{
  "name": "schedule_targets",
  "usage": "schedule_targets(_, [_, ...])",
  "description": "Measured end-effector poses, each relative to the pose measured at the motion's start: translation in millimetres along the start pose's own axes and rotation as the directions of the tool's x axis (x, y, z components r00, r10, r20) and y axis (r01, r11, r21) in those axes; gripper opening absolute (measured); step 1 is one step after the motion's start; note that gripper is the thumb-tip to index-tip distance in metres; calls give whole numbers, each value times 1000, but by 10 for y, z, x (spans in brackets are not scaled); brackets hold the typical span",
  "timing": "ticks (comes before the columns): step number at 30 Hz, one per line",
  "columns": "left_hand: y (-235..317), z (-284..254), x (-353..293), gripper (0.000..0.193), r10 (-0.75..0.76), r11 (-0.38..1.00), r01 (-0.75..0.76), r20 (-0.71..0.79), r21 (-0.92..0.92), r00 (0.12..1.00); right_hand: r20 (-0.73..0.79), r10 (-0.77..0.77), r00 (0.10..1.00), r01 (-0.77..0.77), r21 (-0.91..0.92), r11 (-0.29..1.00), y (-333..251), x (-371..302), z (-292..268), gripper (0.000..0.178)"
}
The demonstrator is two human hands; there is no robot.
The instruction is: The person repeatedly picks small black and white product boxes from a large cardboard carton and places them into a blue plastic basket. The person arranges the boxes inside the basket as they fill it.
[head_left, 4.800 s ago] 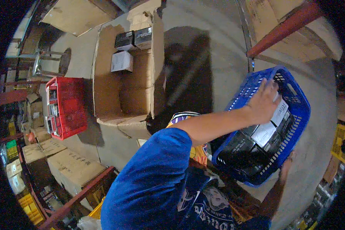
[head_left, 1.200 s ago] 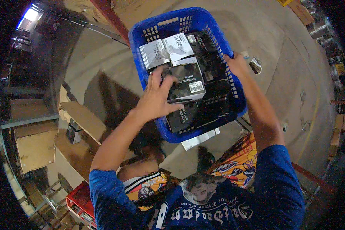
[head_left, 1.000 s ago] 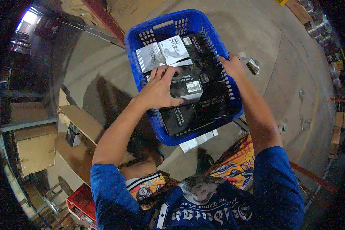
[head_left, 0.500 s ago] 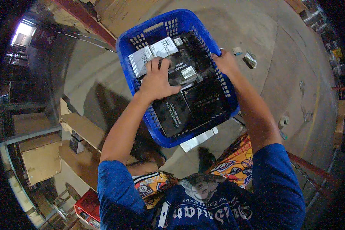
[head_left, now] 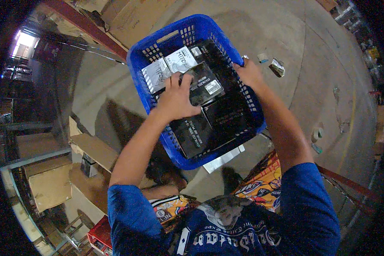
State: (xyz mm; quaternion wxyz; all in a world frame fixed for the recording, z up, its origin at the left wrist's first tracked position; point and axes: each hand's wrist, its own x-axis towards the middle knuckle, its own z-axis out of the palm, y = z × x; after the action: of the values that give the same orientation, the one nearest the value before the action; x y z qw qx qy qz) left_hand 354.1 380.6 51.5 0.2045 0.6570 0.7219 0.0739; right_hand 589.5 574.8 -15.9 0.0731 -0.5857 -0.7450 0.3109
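Note:
A blue plastic basket [head_left: 184, 161] is held up in front of me, tilted, with boxes inside. My right hand [head_left: 248, 73] is closed round its right rim. My left hand [head_left: 175, 100] reaches inside, its thumb and fingers spanning the left side of a small black box [head_left: 207, 85] with a white label. That box lies over other boxes and sits at a slant. Below it are a flat black box [head_left: 192, 134] and another black box [head_left: 226, 112]. Two white boxes [head_left: 181, 59] with handwriting lie at the basket's far left. My left palm hides part of the contents.
Beneath the basket's near edge a white flat piece [head_left: 224, 158] shows. Cardboard boxes [head_left: 94, 181] stand at the lower left, near a red crate [head_left: 101, 237]. A red metal beam [head_left: 87, 27] crosses the upper left. Scraps [head_left: 277, 67] lie on the concrete floor to the right.
The small labelled black box has turned and shifted slightly under my left hand. My right hand stays on the rim, and the basket sits slightly lower in view.

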Motion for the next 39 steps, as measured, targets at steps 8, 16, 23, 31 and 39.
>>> schedule_targets(8, [-55, -205, 232, 90, 15, 969, -59, -178, -241, 984, 19, 56, 998, -57, 38, 998, -46, -31, -43, 61])
schedule_targets(16, [115, -434, 803, 95, 173, 963, -234, -351, -137, 920, -12, 165, 986, -163, 108, 981, -111, -51, -74, 76])
schedule_targets(23, [221, 146, 828, 95, 93, 994, -100, -132, -48, 987, -114, 225, 968, -184, 291, 939, -20, 12, 50, 80])
schedule_targets(31, [42, -93, 382, 113, 228, 925, -301, -296, -232, 928, -6, -299, 954, 298, 97, 950, 808, 390, -10, 43])
schedule_targets(39, [-2294, -378, -2201, 49, -570, 818, 173, -736, -548, 364, -157, -132, 979, 138, 27, 990, 1334, 753, -72, 48])
